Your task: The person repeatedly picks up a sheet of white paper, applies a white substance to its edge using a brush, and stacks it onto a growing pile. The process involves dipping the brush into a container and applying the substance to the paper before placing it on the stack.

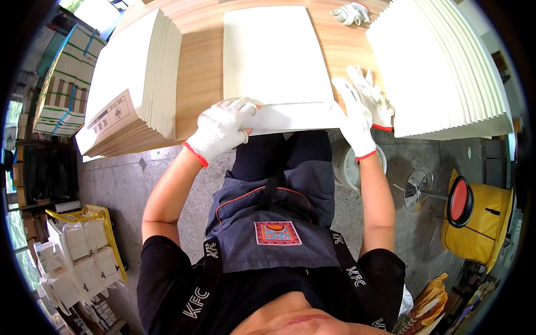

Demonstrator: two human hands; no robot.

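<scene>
Between both gloved hands, left (222, 127) and right (353, 114), lies a folded white sheet (277, 61).

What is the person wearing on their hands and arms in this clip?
Both the left hand and the right hand wear white knitted work gloves with a thin red band at the cuff. The forearms are bare from the glove cuffs up. Short black sleeves cover only the upper arms near the shoulders.
</scene>
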